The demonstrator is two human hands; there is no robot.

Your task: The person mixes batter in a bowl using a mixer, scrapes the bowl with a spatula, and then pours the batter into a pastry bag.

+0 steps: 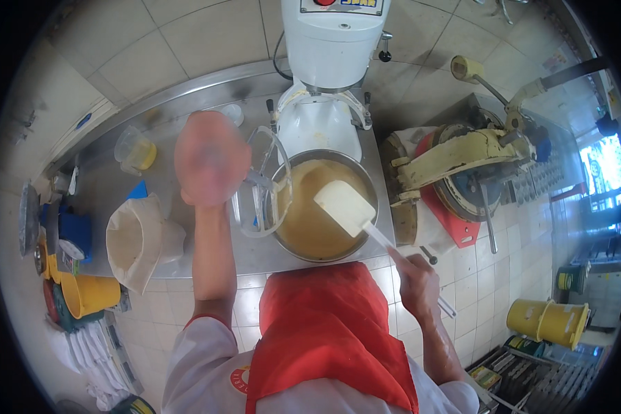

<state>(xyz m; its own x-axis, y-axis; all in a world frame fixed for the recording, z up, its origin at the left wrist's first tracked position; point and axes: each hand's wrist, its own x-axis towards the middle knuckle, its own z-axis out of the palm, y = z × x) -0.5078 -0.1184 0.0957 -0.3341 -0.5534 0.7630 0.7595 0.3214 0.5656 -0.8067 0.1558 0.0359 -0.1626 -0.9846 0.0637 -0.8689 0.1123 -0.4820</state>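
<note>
My left hand (212,159), blurred in the picture, grips the shaft of a metal mixer beater (277,207), held upright at the left rim of a steel bowl (368,196). My right hand (419,283) is closed round the handle of a white spatula (341,207), whose broad blade is over the tan batter (303,228) in the bowl. The bowl stands at the front of a white stand mixer (333,52), whose open cradle (324,127) shows behind it.
On the steel counter (90,207) at left are a cloth bag (132,245) and a jug (134,150). A heavy cream-painted machine (462,162) stands to the right, yellow buckets (545,321) below it. Another yellow bucket (90,295) is at lower left.
</note>
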